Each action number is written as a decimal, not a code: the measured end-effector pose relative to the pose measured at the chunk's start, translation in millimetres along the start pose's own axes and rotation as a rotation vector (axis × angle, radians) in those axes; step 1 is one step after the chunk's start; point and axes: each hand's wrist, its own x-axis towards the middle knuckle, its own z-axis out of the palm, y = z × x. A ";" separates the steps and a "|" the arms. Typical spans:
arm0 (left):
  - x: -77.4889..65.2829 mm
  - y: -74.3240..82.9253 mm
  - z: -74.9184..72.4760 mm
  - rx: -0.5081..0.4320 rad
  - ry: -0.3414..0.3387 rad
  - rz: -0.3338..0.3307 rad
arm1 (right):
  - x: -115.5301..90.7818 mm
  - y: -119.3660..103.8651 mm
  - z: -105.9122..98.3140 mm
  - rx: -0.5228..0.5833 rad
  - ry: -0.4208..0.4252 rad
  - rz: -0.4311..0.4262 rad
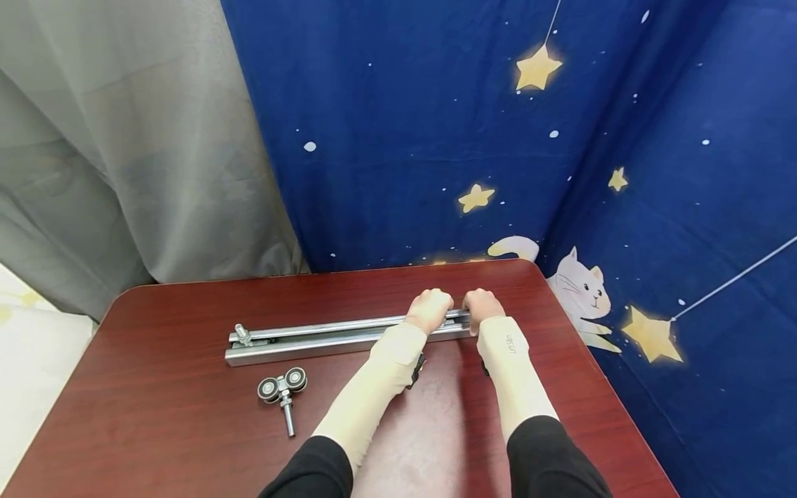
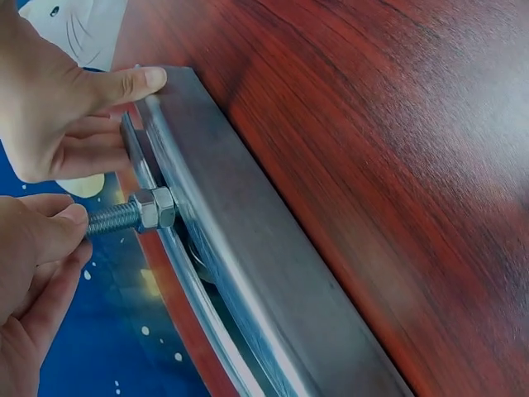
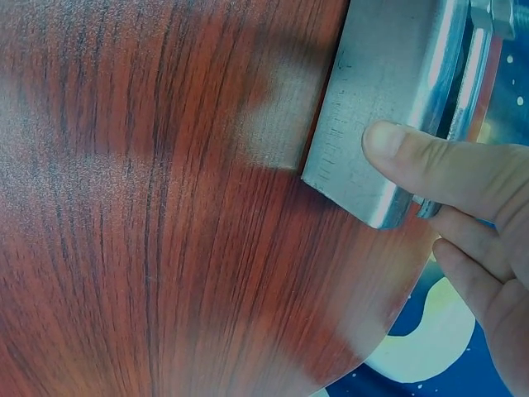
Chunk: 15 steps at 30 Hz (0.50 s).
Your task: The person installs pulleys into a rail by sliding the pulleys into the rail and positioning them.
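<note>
A long steel channel rail point(image 1: 336, 346) with a slot along its upper side lies across the table. My left hand point(image 1: 429, 309) pinches the threaded bolt point(image 2: 114, 219) that stands out of the slot near the right end. Hex nuts point(image 2: 154, 208) sit at the bolt's base, and the wheels below are mostly hidden inside the rail. At the right end my right hand point(image 1: 482, 308) grips the rail, its thumb point(image 3: 385, 145) on the near side wall and its fingers on the far side. Another bolt point(image 1: 243, 335) sticks up at the rail's left end.
A loose roller trolley point(image 1: 285, 386) with black-rimmed wheels and a threaded stem lies in front of the rail's left part. The reddish-brown table point(image 1: 168, 429) has rounded far corners. Behind it hang a grey curtain point(image 1: 180, 173) and a blue star-patterned curtain point(image 1: 386, 138).
</note>
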 end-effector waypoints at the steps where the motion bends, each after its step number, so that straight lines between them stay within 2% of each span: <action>1: -0.8 -1.3 -0.6 -0.001 0.000 0.000 | 0.3 0.6 -0.1 -0.002 0.000 -0.003; 15: -12.4 -15.8 -3.9 -0.021 0.002 0.004 | 1.6 1.9 2.1 0.013 0.001 0.004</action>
